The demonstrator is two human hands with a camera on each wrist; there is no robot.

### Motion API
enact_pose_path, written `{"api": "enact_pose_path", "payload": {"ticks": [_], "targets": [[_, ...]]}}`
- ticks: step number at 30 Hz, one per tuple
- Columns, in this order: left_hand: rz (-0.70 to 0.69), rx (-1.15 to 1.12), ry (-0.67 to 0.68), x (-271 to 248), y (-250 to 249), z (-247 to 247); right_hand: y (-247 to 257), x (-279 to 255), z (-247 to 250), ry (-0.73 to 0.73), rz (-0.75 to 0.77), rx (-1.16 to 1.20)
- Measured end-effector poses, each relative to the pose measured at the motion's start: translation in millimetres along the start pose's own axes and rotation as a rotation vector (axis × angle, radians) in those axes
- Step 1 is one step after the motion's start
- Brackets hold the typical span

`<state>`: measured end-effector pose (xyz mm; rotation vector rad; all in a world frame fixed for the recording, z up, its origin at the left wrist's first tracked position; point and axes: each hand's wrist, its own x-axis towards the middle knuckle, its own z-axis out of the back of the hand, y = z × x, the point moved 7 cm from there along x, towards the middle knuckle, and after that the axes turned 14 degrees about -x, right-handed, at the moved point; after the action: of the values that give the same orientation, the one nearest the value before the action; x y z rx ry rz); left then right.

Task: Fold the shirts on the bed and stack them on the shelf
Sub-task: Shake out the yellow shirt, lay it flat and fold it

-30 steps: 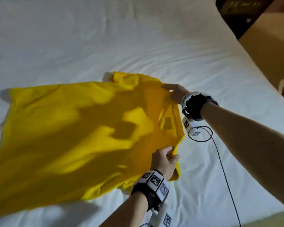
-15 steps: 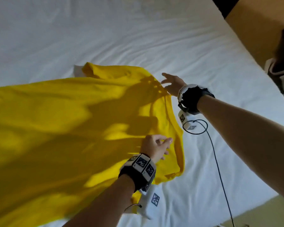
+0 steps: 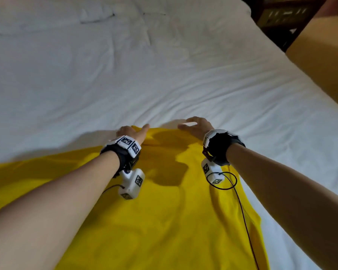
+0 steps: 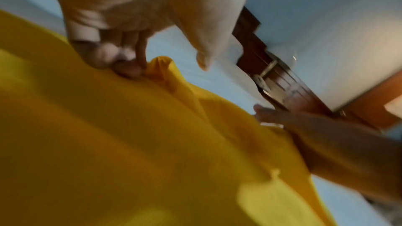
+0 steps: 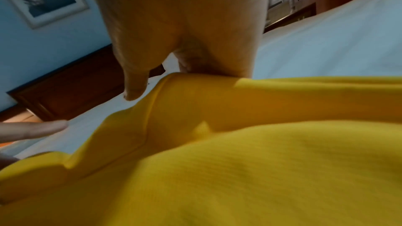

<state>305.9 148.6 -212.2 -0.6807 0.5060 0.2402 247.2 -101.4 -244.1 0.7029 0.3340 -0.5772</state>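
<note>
Curling on the yellow shirt (image 4: 152, 143), left fingers (image 4: 128, 70) seemingly pinch it, wrist-view only.

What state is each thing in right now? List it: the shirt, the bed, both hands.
yellow shirt: spread on the bed, unfolded, far edge bunched.
bed: white sheet, wrinkled.
left hand: fingers curled down onto the shirt's far edge, thumb out.
right hand: open, fingers straight, on the shirt's far edge.

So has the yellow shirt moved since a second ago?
Yes. The yellow shirt was held up, billowing above the bed; now it lies spread on the sheet, nearer the person, with the left hand and right hand at its far edge.
</note>
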Motion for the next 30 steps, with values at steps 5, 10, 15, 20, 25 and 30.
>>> {"api": "enact_pose_path", "payload": {"ticks": [5, 10, 15, 20, 25, 30], "targets": [[0.023, -0.042, 0.091, 38.2, -8.3, -3.2, 24.1, 12.3, 7.8, 0.007, 0.162, 0.067], [-0.118, -0.242, 0.023, 54.7, -41.7, 7.6, 27.9, 10.9, 37.6, 0.012, 0.260, 0.127], [-0.212, -0.541, -0.008, 60.2, -55.6, 2.3, 11.8, 19.9, 55.0, -0.018, 0.219, 0.312], [-0.410, -0.063, 0.044, 56.3, -6.8, 7.6, 13.6, 15.2, 27.2, -0.155, 0.066, -0.359], [-0.365, 0.210, -0.030, 52.8, 84.1, 82.5, 105.8, -20.3, -42.9, -0.248, 0.455, -0.445], [-0.226, 0.694, 0.076, 66.8, 167.6, 156.7, 184.3, -40.6, -136.1, 0.027, 0.627, -0.564]]}}
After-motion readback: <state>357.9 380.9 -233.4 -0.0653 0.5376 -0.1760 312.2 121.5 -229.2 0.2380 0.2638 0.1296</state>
